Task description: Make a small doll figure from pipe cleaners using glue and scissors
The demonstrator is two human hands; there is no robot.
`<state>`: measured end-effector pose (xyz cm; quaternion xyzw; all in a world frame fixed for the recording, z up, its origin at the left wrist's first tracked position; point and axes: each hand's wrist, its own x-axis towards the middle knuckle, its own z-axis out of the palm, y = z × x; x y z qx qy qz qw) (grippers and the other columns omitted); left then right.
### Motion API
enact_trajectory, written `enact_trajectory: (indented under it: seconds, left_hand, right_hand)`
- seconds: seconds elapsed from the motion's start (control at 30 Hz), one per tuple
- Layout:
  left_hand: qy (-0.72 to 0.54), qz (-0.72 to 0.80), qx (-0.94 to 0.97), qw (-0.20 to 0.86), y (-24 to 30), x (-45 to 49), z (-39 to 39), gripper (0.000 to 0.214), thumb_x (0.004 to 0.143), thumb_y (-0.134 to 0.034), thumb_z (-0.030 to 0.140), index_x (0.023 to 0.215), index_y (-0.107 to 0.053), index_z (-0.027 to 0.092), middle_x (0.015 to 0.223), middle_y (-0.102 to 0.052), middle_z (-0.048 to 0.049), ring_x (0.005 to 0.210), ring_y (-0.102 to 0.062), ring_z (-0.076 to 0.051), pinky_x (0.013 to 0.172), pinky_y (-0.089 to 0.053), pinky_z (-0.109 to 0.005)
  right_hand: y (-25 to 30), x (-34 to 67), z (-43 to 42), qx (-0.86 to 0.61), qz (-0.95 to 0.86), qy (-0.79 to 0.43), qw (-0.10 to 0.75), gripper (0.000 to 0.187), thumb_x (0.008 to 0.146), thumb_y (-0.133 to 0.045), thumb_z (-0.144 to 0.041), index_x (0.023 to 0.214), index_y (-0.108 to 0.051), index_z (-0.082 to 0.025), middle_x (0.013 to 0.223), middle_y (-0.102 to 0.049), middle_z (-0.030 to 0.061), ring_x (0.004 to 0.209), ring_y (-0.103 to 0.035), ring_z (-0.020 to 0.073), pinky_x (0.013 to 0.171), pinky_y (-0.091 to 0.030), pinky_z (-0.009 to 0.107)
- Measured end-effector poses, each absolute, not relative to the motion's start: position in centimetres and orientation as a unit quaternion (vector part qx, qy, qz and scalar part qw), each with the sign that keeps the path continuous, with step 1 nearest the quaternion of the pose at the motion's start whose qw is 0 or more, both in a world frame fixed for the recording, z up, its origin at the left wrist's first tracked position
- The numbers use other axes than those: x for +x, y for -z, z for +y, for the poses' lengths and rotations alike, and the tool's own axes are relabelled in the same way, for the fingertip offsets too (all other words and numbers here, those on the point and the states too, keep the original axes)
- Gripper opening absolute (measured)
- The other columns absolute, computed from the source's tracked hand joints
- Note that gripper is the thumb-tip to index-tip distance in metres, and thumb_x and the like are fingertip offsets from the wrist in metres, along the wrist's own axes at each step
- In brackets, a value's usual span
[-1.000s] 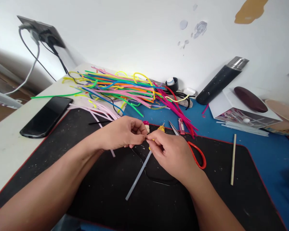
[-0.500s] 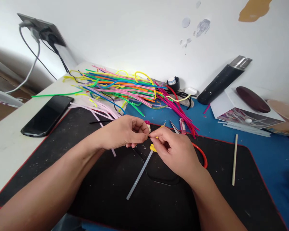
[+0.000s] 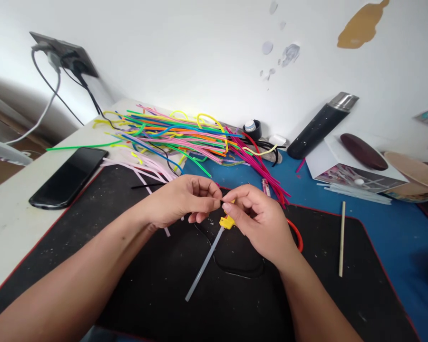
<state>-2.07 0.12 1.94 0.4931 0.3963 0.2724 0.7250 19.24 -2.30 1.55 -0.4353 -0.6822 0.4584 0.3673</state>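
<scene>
Over the black mat (image 3: 157, 294), my left hand (image 3: 190, 199) and my right hand (image 3: 258, 216) meet fingertip to fingertip. Each is closed in a pinch, and whatever lies between the fingertips is too small to make out. Just beneath them a yellow glue gun (image 3: 227, 222) rests on the mat, partly covered by my right hand. A translucent glue stick (image 3: 204, 263) sticks out of it toward me. Its black cord (image 3: 235, 272) curls on the mat. To the right of my right wrist shows an orange-red scissors handle (image 3: 295, 235).
Pipe cleaners (image 3: 174, 130) in many colours lie heaped at the back, with pale pink ones (image 3: 146, 168) nearer. A phone (image 3: 69, 176) lies at left. A dark flask (image 3: 321, 126) leans on the wall by a white box (image 3: 356, 164). A wooden stick (image 3: 342, 240) lies at right.
The view has shifted slightly. My hands stay pinched together in nearly the same place, with the right fingers a little more spread and more of the glue gun's yellow body showing.
</scene>
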Motion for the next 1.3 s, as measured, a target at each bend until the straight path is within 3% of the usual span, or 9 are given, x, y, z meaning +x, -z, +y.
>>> enact_trajectory:
  seconds: [0.27, 0.83, 1.3]
  left_hand:
    - [-0.308, 0.368, 0.42, 0.771, -1.9, -1.3, -0.3, 0.025, 0.071, -0.084, 0.03, 0.082, -0.068, 0.015, 0.05, -0.056, 0.0059, 0.04, -0.043, -0.006, 0.039, -0.033, -0.015]
    - [-0.357, 0.333, 0.322, 0.811, -1.3, -0.5, -0.6, 0.023, 0.07, -0.084, 0.028, 0.077, -0.068, 0.014, 0.051, -0.052, 0.0061, 0.041, -0.042, -0.005, 0.04, -0.025, -0.016]
    - [-0.362, 0.328, 0.31, 0.816, -1.4, -0.2, -0.8, 0.025, 0.069, -0.086, 0.027, 0.077, -0.067, 0.014, 0.052, -0.054, 0.0056, 0.041, -0.044, -0.004, 0.039, -0.026, -0.015]
  right_hand:
    - [-1.5, 19.3, -2.2, -0.398, -0.577, -0.599, 0.387, 0.02, 0.098, -0.073, -0.041, 0.097, -0.067, -0.022, 0.058, -0.052, -0.009, 0.044, -0.045, 0.0076, 0.043, -0.034, 0.021]
    - [-0.8, 18.6, -2.2, -0.373, -0.518, -0.656, 0.404, 0.026, 0.095, -0.077, -0.044, 0.094, -0.062, -0.022, 0.053, -0.05, -0.0111, 0.04, -0.041, 0.0067, 0.043, -0.033, 0.02]
    - [-0.3, 18.4, -2.2, -0.376, -0.503, -0.65, 0.428, 0.028, 0.093, -0.079, -0.045, 0.091, -0.061, -0.023, 0.053, -0.05, -0.011, 0.041, -0.041, 0.0067, 0.043, -0.032, 0.02]
